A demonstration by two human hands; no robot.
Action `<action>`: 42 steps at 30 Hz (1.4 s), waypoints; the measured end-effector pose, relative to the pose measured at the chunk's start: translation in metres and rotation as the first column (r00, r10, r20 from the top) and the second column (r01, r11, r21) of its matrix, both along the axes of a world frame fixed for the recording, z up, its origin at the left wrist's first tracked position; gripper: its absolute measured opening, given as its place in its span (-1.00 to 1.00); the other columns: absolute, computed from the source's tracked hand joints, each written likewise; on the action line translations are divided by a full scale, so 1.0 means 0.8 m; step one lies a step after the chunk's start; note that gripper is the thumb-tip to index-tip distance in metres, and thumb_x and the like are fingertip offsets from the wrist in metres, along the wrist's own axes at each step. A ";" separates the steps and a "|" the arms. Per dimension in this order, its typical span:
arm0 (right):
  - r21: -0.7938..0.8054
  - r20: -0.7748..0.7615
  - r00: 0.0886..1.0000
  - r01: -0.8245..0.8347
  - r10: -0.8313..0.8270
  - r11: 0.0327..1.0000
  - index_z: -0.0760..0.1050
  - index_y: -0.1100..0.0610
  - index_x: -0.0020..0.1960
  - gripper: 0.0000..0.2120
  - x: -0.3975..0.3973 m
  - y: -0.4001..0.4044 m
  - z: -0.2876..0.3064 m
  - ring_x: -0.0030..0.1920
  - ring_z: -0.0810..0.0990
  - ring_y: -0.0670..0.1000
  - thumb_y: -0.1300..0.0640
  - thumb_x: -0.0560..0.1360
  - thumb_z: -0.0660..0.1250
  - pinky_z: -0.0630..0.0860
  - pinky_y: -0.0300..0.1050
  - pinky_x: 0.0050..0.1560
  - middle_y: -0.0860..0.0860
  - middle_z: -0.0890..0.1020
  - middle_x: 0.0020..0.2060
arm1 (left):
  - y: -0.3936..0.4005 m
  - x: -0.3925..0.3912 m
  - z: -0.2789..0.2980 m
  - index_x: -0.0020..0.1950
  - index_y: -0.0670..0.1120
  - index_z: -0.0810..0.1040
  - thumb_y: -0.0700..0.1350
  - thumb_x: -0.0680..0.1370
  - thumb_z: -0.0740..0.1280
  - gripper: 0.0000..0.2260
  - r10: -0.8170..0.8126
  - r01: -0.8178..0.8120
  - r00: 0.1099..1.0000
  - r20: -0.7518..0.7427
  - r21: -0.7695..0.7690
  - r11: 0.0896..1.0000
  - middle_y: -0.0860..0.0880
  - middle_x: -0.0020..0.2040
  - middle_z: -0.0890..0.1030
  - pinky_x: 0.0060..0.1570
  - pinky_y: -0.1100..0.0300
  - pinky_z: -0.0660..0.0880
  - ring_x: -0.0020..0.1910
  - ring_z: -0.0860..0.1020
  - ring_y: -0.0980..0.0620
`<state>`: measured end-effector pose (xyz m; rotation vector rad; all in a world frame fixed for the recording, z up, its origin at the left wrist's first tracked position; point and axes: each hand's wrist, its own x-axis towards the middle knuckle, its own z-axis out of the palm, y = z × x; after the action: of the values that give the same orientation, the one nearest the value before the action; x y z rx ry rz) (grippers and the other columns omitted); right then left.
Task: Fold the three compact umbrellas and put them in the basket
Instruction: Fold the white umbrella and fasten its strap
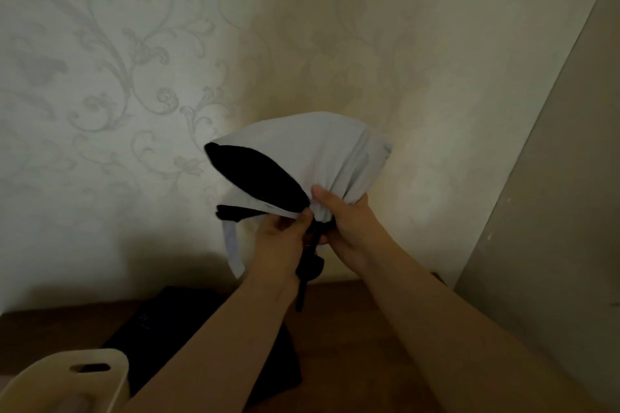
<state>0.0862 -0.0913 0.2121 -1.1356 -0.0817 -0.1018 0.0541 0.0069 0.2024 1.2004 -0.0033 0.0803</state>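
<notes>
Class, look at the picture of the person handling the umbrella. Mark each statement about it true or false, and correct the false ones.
1. Both hands grip the pale umbrella. True: left hand and right hand gather its canopy.
2. The umbrella lies in the basket. False: it is held up before the wall.
3. The canopy's inside is black. True.
4. The basket is dark blue. False: it is cream.

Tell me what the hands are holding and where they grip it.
Both hands grip the pale umbrella at its gathered canopy base: left hand pinches a fold, right hand wraps the bunched fabric.
</notes>
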 end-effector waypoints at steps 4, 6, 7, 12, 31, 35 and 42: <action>-0.076 -0.034 0.999 0.004 -0.007 0.997 0.21 0.08 0.39 -0.17 0.001 0.004 -0.005 0.11 0.59 0.23 0.30 0.25 0.56 0.56 0.30 -0.10 0.17 0.51 0.24 | 0.010 0.003 0.008 -0.06 -0.31 0.54 -0.25 0.54 0.30 -0.89 -0.020 0.018 0.991 -0.135 -0.017 1.000 -0.13 -0.42 0.58 -0.59 0.34 0.41 -0.60 0.53 0.09; -0.073 -0.048 0.997 0.059 -0.063 0.996 0.21 0.09 0.38 -0.19 0.000 0.007 -0.007 0.11 0.58 0.24 0.34 0.25 0.52 0.60 0.26 -0.12 0.19 0.48 0.25 | 0.009 0.002 0.005 -0.11 -0.29 0.56 -0.24 0.54 0.32 -0.89 -0.047 0.043 0.988 -0.150 -0.023 0.999 -0.15 -0.35 0.62 -0.50 0.27 0.49 -0.49 0.59 0.04; -0.059 -0.040 0.995 0.088 -0.091 0.994 0.20 0.09 0.38 -0.21 -0.001 0.008 -0.007 0.12 0.56 0.22 0.39 0.29 0.49 0.64 0.16 -0.15 0.19 0.48 0.24 | 0.009 0.001 0.002 -0.12 -0.26 0.58 -0.22 0.53 0.33 -0.89 -0.056 0.056 0.988 -0.145 -0.005 0.998 -0.16 -0.29 0.65 -0.39 0.20 0.54 -0.38 0.63 0.00; -0.077 0.040 0.988 0.155 -0.152 0.985 0.10 0.00 0.39 -0.23 -0.005 -0.005 0.005 0.17 0.50 0.11 0.50 0.38 0.37 0.58 0.07 0.07 0.03 0.47 0.14 | 0.015 -0.008 -0.025 -0.05 -0.13 0.58 -0.22 0.56 0.29 -0.93 -0.007 0.011 0.983 -0.184 0.020 1.000 -0.07 -0.13 0.58 -0.10 0.16 0.50 -0.15 0.54 0.01; -0.185 0.158 0.982 0.133 -0.104 0.974 0.18 0.06 0.37 -0.27 -0.014 0.001 0.010 0.07 0.56 -0.02 0.50 0.36 0.40 0.62 -0.12 -0.04 0.06 0.50 0.17 | 0.009 0.021 -0.036 0.33 -0.23 0.43 -0.29 0.58 0.14 -0.68 -0.314 0.223 0.911 -0.268 -0.321 0.921 -0.17 0.22 0.53 0.26 0.03 0.35 0.19 0.49 -0.11; -0.275 0.132 0.979 0.188 -0.156 0.943 0.11 0.01 0.37 -0.23 -0.017 -0.001 0.003 0.14 0.49 0.00 0.41 0.36 0.45 0.54 0.10 0.17 0.00 0.43 0.19 | 0.007 0.010 -0.030 0.20 -0.21 0.52 -0.26 0.57 0.17 -0.75 -0.305 0.231 0.933 -0.190 -0.333 0.914 -0.14 0.04 0.60 0.13 0.05 0.43 0.03 0.55 -0.05; -0.232 0.116 0.970 0.236 -0.214 0.944 0.10 0.00 0.38 -0.24 -0.016 0.003 -0.002 -0.01 0.51 -0.06 0.44 0.38 0.39 0.58 -0.13 -0.15 -0.06 0.45 0.04 | -0.007 -0.017 -0.041 0.19 0.00 0.52 -0.34 0.49 0.33 -0.66 -0.264 0.251 0.959 0.106 0.117 0.961 0.05 0.13 0.60 0.12 0.08 0.53 0.15 0.55 0.06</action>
<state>0.0735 -0.0892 0.2101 -1.3844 -0.0444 -0.3551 0.0402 0.0010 0.1693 1.2871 -0.2732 -0.0773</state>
